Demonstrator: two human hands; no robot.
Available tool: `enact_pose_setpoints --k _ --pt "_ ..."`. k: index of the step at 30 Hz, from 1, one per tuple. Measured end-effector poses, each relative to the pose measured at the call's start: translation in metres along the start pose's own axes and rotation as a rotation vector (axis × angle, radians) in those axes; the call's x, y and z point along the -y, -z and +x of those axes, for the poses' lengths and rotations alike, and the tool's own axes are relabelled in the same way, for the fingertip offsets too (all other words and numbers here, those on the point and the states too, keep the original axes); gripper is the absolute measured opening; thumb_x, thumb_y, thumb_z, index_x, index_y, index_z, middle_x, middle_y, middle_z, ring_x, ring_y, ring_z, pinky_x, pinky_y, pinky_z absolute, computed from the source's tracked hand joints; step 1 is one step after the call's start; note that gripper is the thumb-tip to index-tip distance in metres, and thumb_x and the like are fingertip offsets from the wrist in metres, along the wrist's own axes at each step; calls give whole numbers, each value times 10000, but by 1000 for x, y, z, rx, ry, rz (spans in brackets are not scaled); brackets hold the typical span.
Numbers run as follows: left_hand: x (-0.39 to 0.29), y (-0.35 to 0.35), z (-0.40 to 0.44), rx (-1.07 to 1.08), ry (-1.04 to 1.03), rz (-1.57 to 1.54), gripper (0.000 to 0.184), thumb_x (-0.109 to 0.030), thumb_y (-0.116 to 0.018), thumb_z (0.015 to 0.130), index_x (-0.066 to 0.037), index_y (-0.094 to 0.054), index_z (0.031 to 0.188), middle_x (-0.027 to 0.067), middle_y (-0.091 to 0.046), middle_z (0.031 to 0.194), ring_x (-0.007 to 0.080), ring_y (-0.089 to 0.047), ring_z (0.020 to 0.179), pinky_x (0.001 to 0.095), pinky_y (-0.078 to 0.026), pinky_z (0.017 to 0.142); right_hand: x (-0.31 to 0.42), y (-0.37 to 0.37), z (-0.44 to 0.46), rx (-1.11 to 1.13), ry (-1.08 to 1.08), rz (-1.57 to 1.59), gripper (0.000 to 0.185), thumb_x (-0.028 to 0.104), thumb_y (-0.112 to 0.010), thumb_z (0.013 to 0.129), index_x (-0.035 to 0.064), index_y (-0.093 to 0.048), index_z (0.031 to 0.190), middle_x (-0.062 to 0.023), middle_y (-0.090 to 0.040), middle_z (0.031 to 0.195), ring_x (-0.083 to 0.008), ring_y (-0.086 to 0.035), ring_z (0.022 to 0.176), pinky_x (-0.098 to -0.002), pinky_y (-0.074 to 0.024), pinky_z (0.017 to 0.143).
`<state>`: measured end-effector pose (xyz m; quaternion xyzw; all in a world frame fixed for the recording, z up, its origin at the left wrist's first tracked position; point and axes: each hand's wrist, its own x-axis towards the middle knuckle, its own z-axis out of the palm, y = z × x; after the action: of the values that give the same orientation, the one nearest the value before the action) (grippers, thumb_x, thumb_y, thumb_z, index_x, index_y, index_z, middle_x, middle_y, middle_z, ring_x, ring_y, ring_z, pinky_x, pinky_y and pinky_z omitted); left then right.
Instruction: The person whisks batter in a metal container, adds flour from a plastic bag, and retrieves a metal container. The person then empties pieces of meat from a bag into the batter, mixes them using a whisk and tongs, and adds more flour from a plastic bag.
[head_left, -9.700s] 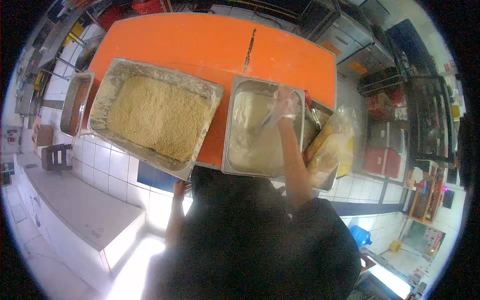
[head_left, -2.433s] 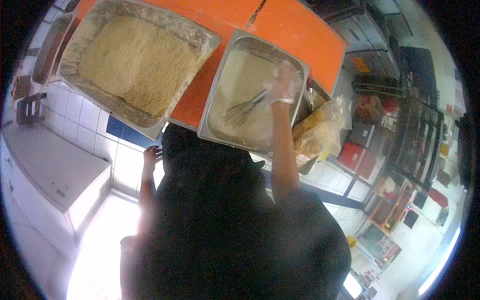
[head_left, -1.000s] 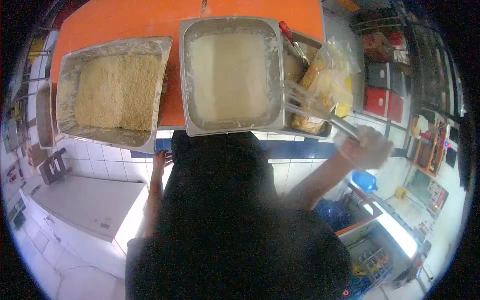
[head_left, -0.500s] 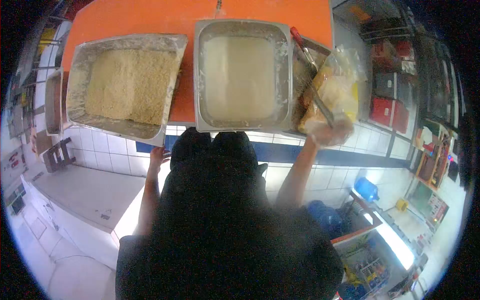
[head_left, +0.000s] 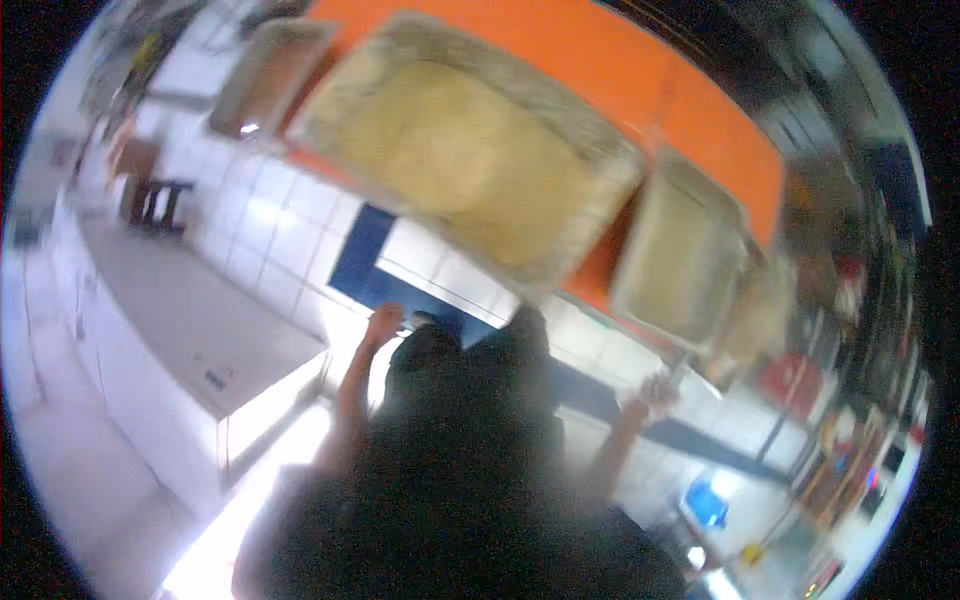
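The frame is smeared by motion. My left hand [head_left: 385,322] is low at my left side, below the large metal tray [head_left: 400,35] and apart from it. Its fingers look curled, and what they hold, if anything, is hidden. The large tray has pale yellow, crumb-like flour or breading [head_left: 450,150] in it. My right hand [head_left: 655,393], in what looks like a clear glove, is just below the smaller metal tray [head_left: 628,300] of cloudy pale liquid [head_left: 682,250]. A blurred grey strip [head_left: 683,362] is beside that hand; I cannot tell whether it is held.
The trays rest on an orange table [head_left: 560,40]. Another metal tray [head_left: 225,95] is at the far left. A blurred plastic bag [head_left: 760,310] lies at the right end. A white counter [head_left: 190,310] is at my left, a blue container [head_left: 707,503] at lower right.
My view has turned and shifted left, so the trays appear tilted and the flour tray is more central. My right hand has come away from the bag, down and closer to my body.
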<state>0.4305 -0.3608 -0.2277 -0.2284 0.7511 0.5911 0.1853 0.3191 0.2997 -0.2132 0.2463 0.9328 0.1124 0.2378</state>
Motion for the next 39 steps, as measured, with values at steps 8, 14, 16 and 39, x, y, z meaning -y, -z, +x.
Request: enact_pose_setpoints --k 8,14,16,39 --pt "-250 212 -135 -279 -408 -584 253 -219 -555 987 -8 -639 1098 64 -660 912 133 -630 826 284 -529 711 177 25 -121 227 320 74 459 413 -453 920 163 -524 1300 -88 -492 1351 -244 -421 1278 -526 -263 1060" --pt "-362 348 -209 -239 -1242 -613 267 -280 -634 903 -14 -631 885 77 -647 787 176 -629 689 321 -502 616 434 107 -285 285 738 101 366 395 -517 898 127 -605 1131 -119 -588 1160 -271 -537 1099 -485 -373 931" --pt "-369 401 -211 -209 -1295 -623 282 -292 -643 895 -11 -622 910 73 -636 784 168 -617 682 312 -492 607 527 136 -348 295 877 86 343 389 -538 890 115 -632 1074 -129 -620 1096 -281 -575 1039 -471 -410 888" --pt "165 1159 3 -968 -34 -1829 207 -179 -496 951 -10 -565 1049 81 -567 846 182 -519 680 282 -455 598 1384 357 -726 386 1192 219 435 411 -506 877 50 -711 1007 -201 -692 972 -396 -656 934 -476 -496 837"
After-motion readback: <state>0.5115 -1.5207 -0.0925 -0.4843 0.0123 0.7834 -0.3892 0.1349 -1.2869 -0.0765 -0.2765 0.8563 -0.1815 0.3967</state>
